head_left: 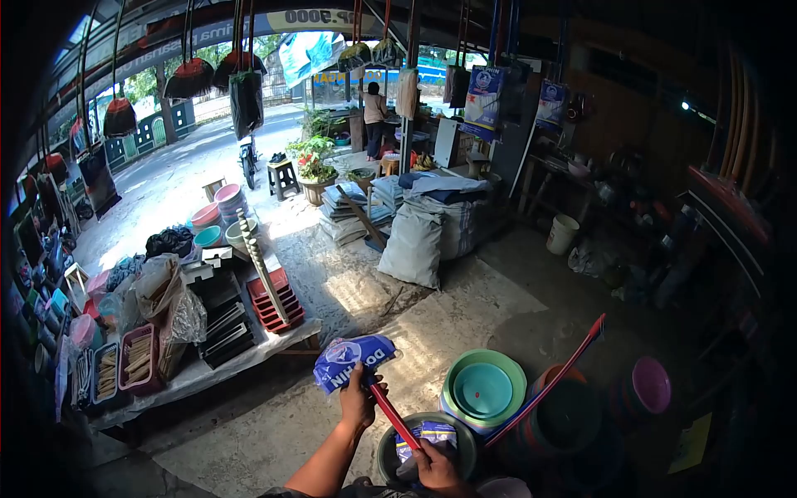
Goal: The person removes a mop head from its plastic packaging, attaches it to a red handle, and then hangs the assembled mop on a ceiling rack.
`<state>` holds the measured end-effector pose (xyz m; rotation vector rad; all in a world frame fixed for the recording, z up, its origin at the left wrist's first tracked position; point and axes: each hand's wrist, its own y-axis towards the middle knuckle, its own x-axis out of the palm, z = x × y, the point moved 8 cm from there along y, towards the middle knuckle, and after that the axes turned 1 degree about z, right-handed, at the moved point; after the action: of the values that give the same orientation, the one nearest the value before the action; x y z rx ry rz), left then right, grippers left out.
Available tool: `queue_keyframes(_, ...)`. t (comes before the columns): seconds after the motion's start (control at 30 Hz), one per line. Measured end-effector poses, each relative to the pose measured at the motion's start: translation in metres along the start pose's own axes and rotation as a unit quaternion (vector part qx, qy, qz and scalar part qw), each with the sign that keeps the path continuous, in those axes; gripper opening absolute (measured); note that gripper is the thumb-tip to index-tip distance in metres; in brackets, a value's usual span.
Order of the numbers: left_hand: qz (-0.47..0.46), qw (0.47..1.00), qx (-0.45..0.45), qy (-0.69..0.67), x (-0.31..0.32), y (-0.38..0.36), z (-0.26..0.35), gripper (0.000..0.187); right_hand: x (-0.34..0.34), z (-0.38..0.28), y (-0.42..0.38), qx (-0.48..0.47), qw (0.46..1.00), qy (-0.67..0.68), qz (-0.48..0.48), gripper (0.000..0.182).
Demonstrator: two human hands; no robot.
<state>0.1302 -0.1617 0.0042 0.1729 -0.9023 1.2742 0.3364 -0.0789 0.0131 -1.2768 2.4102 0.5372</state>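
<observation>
The left hand (357, 404) clasps the blue Dolphin packet (337, 358) where it meets the red handle (394, 415), the right hand (437, 466) grasps this handle lower, and steady alignment seems wise.

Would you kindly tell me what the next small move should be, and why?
Perhaps the left hand should tug the blue wrapper snug: it already sits at the wrapper's lower edge, while the right hand holds the red handle.
</observation>
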Motion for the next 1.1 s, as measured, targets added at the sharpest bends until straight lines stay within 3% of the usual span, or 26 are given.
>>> queue_keyframes(0.17, -0.065, 0.997, 0.002, -0.05, -0.001, -0.003, -0.016, 0.035, -0.008, 0.002, -0.003, -0.045, 0.996, 0.073, -0.036, 0.033)
queue_keyframes(0.2, -0.065, 0.997, -0.001, -0.05, -0.002, -0.002, -0.019, 0.035, 0.014, 0.05, -0.01, 0.14, 0.938, 0.298, -0.104, 0.032)
queue_keyframes(0.23, -0.078, 0.996, -0.009, -0.042, -0.001, 0.002, -0.022, 0.034, 0.037, 0.075, -0.027, 0.312, 0.793, 0.498, -0.161, 0.031)
queue_keyframes(0.27, -0.092, 0.995, -0.016, -0.034, 0.002, 0.004, -0.025, 0.033, 0.026, 0.049, -0.025, 0.319, 0.79, 0.469, -0.232, 0.031)
queue_keyframes(0.3, -0.094, 0.995, -0.017, -0.034, 0.004, 0.005, -0.026, 0.033, 0.024, 0.058, -0.023, 0.318, 0.791, 0.469, -0.231, 0.031)
queue_keyframes(0.37, -0.112, 0.992, -0.031, -0.048, 0.008, 0.005, -0.029, 0.033, 0.047, 0.06, -0.034, 0.318, 0.618, 0.609, -0.381, 0.049)
queue_keyframes(0.4, -0.113, 0.992, -0.035, -0.047, 0.008, 0.004, -0.028, 0.033, 0.05, 0.052, -0.034, 0.294, 0.588, 0.63, -0.413, 0.051)
queue_keyframes(0.43, -0.107, 0.993, -0.054, -0.021, 0.008, 0.004, -0.029, 0.034, 0.048, 0.052, -0.034, 0.293, 0.59, 0.631, -0.41, 0.051)
queue_keyframes(0.5, -0.065, 0.993, -0.081, 0.052, 0.001, 0.007, -0.033, 0.046, 0.03, 0.05, -0.021, 0.325, 0.715, 0.52, -0.335, 0.049)
queue_keyframes(0.57, -0.04, 0.989, -0.133, -0.047, -0.007, 0.013, -0.042, 0.063, 0.032, 0.057, -0.018, 0.334, 0.746, 0.49, -0.303, 0.044)
queue_keyframes(0.6, -0.038, 0.988, -0.134, -0.065, -0.012, 0.02, -0.044, 0.077, 0.031, 0.069, -0.01, 0.285, 0.834, 0.395, -0.26, 0.041)
queue_keyframes(0.63, 0.005, 0.991, -0.108, -0.084, -0.021, 0.026, -0.042, 0.073, 0.028, 0.074, -0.004, 0.232, 0.904, 0.291, -0.212, 0.04)
queue_keyframes(0.7, 0.068, 0.997, -0.028, -0.019, -0.032, 0.034, -0.034, 0.067, 0.037, 0.075, -0.004, 0.212, 0.929, 0.246, -0.176, 0.034)
queue_keyframes(0.73, 0.081, 0.996, -0.034, 0.002, -0.033, 0.033, -0.036, 0.056, 0.026, 0.064, 0.005, 0.068, 0.988, 0.116, -0.07, 0.032)
queue_keyframes(0.77, 0.073, 0.997, -0.036, 0.003, -0.03, 0.033, -0.038, 0.056, 0.015, 0.043, 0.008, -0.078, 0.996, -0.023, 0.041, 0.031)
queue_keyframes(0.8, 0.05, 0.999, 0.021, 0.006, -0.025, 0.034, -0.032, 0.05, 0.004, 0.022, 0.006, 0.052, 0.991, -0.123, 0.013, 0.028)
queue_keyframes(0.83, 0.025, 0.996, 0.079, 0.009, -0.017, 0.034, -0.025, 0.045, 0.004, 0.028, 0.007, 0.051, 0.991, -0.124, 0.023, 0.028)
queue_keyframes(0.87, 0.015, 0.996, 0.088, -0.026, -0.011, 0.035, -0.024, 0.034, 0.001, 0.021, 0.004, -0.051, 0.968, -0.229, 0.086, 0.032)
queue_keyframes(0.9, 0.01, 0.996, 0.086, -0.026, -0.008, 0.039, -0.023, 0.034, 0.002, 0.013, -0.002, -0.15, 0.921, -0.329, 0.145, 0.035)
queue_keyframes(0.93, -0.005, 0.996, 0.079, -0.036, -0.006, 0.042, -0.022, 0.032, -0.001, 0.015, 0.002, -0.156, 0.949, -0.228, 0.15, 0.04)
queue_keyframes(0.97, -0.016, 0.996, 0.072, -0.048, -0.005, 0.043, -0.023, 0.029, -0.001, 0.017, 0.003, -0.154, 0.949, -0.229, 0.149, 0.04)
queue_keyframes(1.0, -0.011, 0.996, 0.067, -0.049, -0.006, 0.046, -0.022, 0.025, 0.005, 0.036, 0.01, -0.064, 0.991, -0.086, 0.08, 0.035)
queue_keyframes(1.03, -0.01, 0.996, 0.066, -0.05, -0.006, 0.046, -0.02, 0.025, 0.017, 0.055, 0.016, 0.027, 0.998, 0.06, 0.009, 0.031)
queue_keyframes(1.07, -0.004, 0.996, 0.076, -0.039, -0.005, 0.045, -0.017, 0.024, 0.015, 0.04, 0.021, -0.078, 0.995, 0.051, 0.033, 0.035)
queue_keyframes(1.1, 0.002, 0.996, 0.087, -0.027, -0.004, 0.045, -0.013, 0.023, 0.012, 0.042, 0.021, -0.08, 0.995, 0.05, 0.034, 0.035)
